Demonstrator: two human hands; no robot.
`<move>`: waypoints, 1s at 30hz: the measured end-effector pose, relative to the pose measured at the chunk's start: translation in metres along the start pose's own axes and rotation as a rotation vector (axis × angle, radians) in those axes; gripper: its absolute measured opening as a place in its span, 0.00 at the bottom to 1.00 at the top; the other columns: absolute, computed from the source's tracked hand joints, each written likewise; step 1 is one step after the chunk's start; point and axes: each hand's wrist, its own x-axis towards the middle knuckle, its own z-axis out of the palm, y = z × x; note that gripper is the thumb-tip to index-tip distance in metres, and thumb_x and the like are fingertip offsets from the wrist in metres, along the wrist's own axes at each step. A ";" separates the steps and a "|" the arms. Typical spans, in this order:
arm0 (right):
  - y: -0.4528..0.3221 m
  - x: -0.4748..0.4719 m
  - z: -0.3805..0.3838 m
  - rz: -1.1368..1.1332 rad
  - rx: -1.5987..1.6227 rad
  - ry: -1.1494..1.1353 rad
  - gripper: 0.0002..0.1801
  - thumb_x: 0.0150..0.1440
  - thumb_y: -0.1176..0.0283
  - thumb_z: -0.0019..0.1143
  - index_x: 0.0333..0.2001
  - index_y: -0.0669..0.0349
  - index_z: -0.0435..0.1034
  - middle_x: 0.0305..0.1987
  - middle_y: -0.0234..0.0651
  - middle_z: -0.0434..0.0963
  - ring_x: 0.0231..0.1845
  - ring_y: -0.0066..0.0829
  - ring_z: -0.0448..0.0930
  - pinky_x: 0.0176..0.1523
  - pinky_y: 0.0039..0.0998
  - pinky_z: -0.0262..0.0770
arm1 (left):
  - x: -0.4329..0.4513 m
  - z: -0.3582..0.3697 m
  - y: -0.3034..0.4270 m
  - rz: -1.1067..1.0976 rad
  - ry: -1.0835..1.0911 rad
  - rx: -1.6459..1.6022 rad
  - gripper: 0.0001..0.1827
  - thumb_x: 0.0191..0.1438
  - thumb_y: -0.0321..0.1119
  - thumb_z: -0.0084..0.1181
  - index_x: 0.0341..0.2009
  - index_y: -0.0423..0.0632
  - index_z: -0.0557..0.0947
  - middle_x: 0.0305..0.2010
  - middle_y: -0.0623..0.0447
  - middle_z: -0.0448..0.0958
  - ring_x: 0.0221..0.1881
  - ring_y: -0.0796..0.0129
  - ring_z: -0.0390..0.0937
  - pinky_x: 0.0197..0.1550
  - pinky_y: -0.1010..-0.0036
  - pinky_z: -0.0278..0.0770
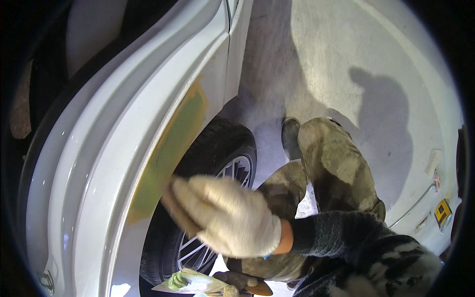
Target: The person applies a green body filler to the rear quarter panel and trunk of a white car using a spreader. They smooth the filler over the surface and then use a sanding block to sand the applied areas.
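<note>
My right hand [237, 219], in a pale work glove, is shut on a brown block or pad [180, 209], blurred, at the lower edge of a white car's fender. Green filler with a yellowish-brown border forms a patch [170, 159] on that panel, above the tyre [222, 137]. Lower down, my left hand [237, 287], also gloved, holds a pale board [202, 284] with a heap of light green paste [179, 281]. A brown spreader [259, 287] shows beside its fingers. Part of this hand is cut off by the bottom edge.
The car's wheel rim [196, 248] lies behind the right hand. A door seam [228, 35] runs near the top. My bent knees [334, 159] are beside the wheel. On the pale floor at right lie a yellow and black box [443, 214], a thin metal rod [413, 206] and a paper strip [432, 163].
</note>
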 end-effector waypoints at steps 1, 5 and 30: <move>-0.007 -0.005 0.001 -0.014 -0.030 -0.101 0.31 0.54 0.68 0.66 0.62 0.63 0.75 0.54 0.39 0.78 0.41 0.30 0.84 0.39 0.25 0.85 | 0.000 0.001 -0.001 -0.012 -0.001 -0.006 0.25 0.64 0.41 0.55 0.60 0.38 0.72 0.27 0.47 0.72 0.23 0.62 0.70 0.27 0.67 0.72; 0.002 -0.009 -0.002 -0.080 0.128 0.148 0.26 0.62 0.67 0.61 0.64 0.62 0.72 0.49 0.40 0.78 0.38 0.32 0.83 0.39 0.31 0.84 | -0.003 -0.003 -0.011 -0.031 -0.015 -0.037 0.26 0.64 0.41 0.55 0.61 0.39 0.71 0.30 0.46 0.72 0.26 0.62 0.71 0.30 0.66 0.74; -0.013 0.002 0.021 -0.087 0.000 0.088 0.25 0.58 0.69 0.64 0.60 0.59 0.77 0.48 0.32 0.78 0.34 0.26 0.84 0.34 0.23 0.86 | -0.011 -0.007 -0.032 -0.138 -0.072 -0.142 0.29 0.68 0.43 0.55 0.67 0.42 0.67 0.51 0.40 0.72 0.46 0.58 0.77 0.48 0.61 0.80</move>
